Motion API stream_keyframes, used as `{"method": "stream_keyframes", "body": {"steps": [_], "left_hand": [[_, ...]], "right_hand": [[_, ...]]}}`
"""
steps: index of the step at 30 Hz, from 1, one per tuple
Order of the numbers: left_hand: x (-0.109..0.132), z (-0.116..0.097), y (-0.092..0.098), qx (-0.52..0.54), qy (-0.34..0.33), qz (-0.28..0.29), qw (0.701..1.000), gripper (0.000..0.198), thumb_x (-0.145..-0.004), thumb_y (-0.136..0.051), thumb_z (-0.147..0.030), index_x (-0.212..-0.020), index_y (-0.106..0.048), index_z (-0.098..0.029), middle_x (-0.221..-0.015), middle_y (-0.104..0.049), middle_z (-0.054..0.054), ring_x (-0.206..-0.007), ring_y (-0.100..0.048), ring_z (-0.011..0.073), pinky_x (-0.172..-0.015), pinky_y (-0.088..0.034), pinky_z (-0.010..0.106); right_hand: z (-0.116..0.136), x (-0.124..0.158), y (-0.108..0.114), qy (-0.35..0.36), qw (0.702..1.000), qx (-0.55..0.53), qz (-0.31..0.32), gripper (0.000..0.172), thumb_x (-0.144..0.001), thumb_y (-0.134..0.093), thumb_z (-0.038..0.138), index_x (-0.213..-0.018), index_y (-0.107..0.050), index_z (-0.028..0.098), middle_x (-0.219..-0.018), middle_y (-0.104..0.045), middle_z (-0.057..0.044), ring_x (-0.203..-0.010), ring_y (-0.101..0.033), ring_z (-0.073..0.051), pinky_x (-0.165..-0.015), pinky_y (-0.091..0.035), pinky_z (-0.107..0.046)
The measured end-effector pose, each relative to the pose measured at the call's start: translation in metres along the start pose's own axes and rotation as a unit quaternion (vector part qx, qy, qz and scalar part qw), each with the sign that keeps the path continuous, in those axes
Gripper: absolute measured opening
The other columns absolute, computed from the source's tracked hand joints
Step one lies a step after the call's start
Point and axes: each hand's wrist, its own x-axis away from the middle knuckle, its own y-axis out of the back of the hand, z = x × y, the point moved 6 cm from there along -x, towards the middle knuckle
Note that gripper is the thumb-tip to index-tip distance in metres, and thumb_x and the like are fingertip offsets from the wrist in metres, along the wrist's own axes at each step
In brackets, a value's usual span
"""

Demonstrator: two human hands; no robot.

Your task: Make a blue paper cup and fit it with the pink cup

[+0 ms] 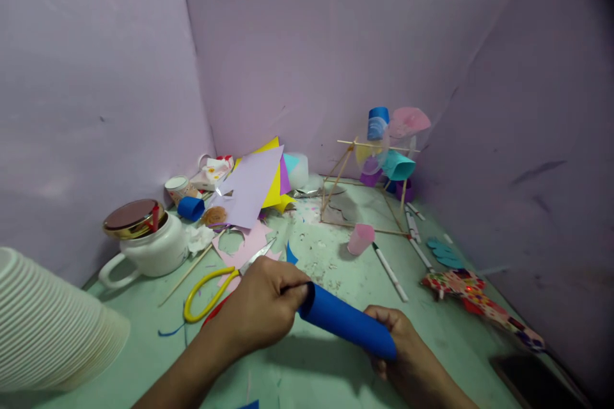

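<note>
Blue paper roll (346,321) between both hands, left hand (259,305) and right hand (400,348) gripping opposite ends

Scissors (237,271) just behind the paper roll (345,323) (teapot (153,252) farther left, stick frame (338,177) far behind)

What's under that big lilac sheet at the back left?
Yellow sheets and a purple sheet stick out from under the lilac sheet; its lower corner meets pink paper. Whatever lies beneath its middle is covered.
</note>
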Motion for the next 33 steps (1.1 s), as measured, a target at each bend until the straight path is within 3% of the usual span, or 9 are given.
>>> {"method": "stream_keyframes", "body": {"steps": [4,9,14,17,22,28,33], "left_hand": [[-0.001,-0.003,0.004,-0.032,-0.038,-0.003,0.999,0.029,-0.076,-0.044,-0.013,-0.06,-0.066,-0.019,-0.058,-0.059,-0.001,-0.056,-0.052,0.0123,-0.058,-0.041,0.024],[0.001,-0.004,0.003,-0.039,-0.119,-0.051,0.991,0.031,-0.08,-0.043,-0.011,-0.072,-0.072,-0.019,-0.06,-0.063,0.001,-0.056,-0.055,0.012,-0.056,-0.041,0.025],[0.002,0.004,0.004,0.045,-0.142,-0.113,0.982,0.024,-0.082,-0.049,-0.015,-0.077,-0.072,-0.015,-0.063,-0.067,0.003,-0.057,-0.058,0.0121,-0.057,-0.043,0.024],[-0.001,0.016,0.001,0.184,-0.086,-0.09,0.975,0.028,-0.085,-0.049,-0.029,-0.084,-0.071,-0.012,-0.058,-0.063,0.003,-0.047,-0.053,0.0103,-0.047,-0.041,0.022],[-0.002,0.034,-0.012,0.397,0.018,-0.054,0.916,0.042,-0.083,-0.048,-0.047,-0.088,-0.068,-0.01,-0.059,-0.062,0.003,-0.042,-0.051,0.0094,-0.04,-0.035,0.02],[-0.002,0.03,-0.029,0.41,0.049,0.013,0.911,0.037,-0.077,-0.051,-0.046,-0.066,-0.06,-0.013,-0.047,-0.054,0.0,-0.04,-0.05,0.0097,-0.04,-0.034,0.02],[-0.004,0.038,-0.043,0.324,0.146,0.06,0.933,0.01,-0.06,-0.052,-0.019,-0.053,-0.057,-0.014,-0.039,-0.05,-0.002,-0.035,-0.048,0.0104,-0.035,-0.035,0.019]], "right_hand": [[-0.003,0.0,-0.001,-0.008,1.0,0.02,0.018,0.017,-0.051,-0.064,0.028,-0.047,-0.053,0.015,-0.027,-0.039,0.005,-0.023,-0.03,-0.003,-0.027,-0.022,-0.013],[-0.007,0.0,-0.004,-0.043,0.997,0.023,0.059,0.023,-0.05,-0.067,0.031,-0.045,-0.05,0.016,-0.025,-0.035,0.007,-0.021,-0.027,-0.003,-0.025,-0.019,-0.014],[-0.006,0.002,-0.002,-0.033,0.998,0.02,0.059,0.023,-0.052,-0.068,0.031,-0.049,-0.053,0.015,-0.029,-0.038,0.006,-0.024,-0.029,-0.002,-0.028,-0.021,-0.013],[-0.006,0.001,0.003,-0.009,0.999,0.022,0.041,0.025,-0.051,-0.069,0.035,-0.049,-0.056,0.013,-0.029,-0.037,0.006,-0.025,-0.028,-0.002,-0.028,-0.02,-0.013],[-0.002,-0.003,0.004,0.008,1.0,-0.004,0.02,0.029,-0.048,-0.069,0.041,-0.049,-0.059,0.013,-0.026,-0.035,0.006,-0.024,-0.025,-0.002,-0.028,-0.018,-0.014],[0.003,-0.005,0.003,0.01,1.0,-0.005,0.004,0.022,-0.049,-0.066,0.034,-0.047,-0.059,0.014,-0.027,-0.037,0.006,-0.024,-0.029,-0.003,-0.028,-0.022,-0.014],[0.004,-0.011,0.011,0.074,0.994,0.078,0.013,0.008,-0.048,-0.065,0.017,-0.053,-0.068,0.012,-0.038,-0.055,0.001,-0.029,-0.042,-0.007,-0.03,-0.033,-0.017]]}}
